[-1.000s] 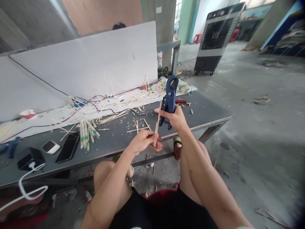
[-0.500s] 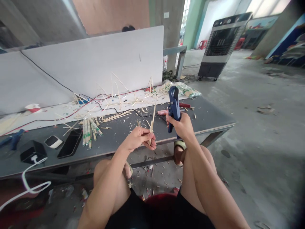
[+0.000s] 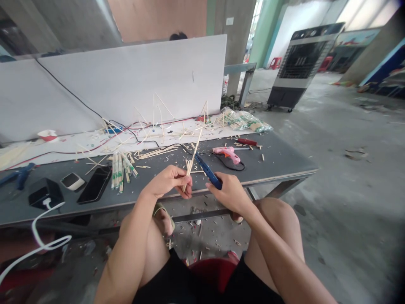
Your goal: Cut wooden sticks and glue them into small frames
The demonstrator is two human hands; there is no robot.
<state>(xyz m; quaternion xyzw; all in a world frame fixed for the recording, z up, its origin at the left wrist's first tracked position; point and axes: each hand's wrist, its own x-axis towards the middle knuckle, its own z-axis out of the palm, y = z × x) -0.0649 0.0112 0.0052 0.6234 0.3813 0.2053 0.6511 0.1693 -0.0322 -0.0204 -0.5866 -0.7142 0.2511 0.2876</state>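
In my left hand [image 3: 177, 181] are several thin wooden sticks [image 3: 189, 169], pinched between thumb and fingers above the table's front edge. One longer stick points up and away from the bunch. My right hand [image 3: 229, 190] is wrapped round the handle of a blue plier-like cutter [image 3: 207, 169]. Its head lies close to the sticks; I cannot tell whether it touches them. Beyond the right hand, a pink hot glue gun [image 3: 228, 153] rests on the dark table [image 3: 268, 156]. Wooden offcuts and stick frames [image 3: 160, 116] stand or lie behind.
On the left are wrapped stick bundles [image 3: 117, 171], a black phone [image 3: 95, 184], a white device [image 3: 72, 181], a black box [image 3: 46, 193] with a white cable, and blue pliers [image 3: 20, 175]. Plastic-bagged sticks [image 3: 247, 120] lie at the back right. A white board [image 3: 142, 84] stands behind.
My right hand has lowered and swung the blue cutter from upright to tilted left, nearer the sticks. The glue gun has come into fuller view. My left hand still holds the sticks.
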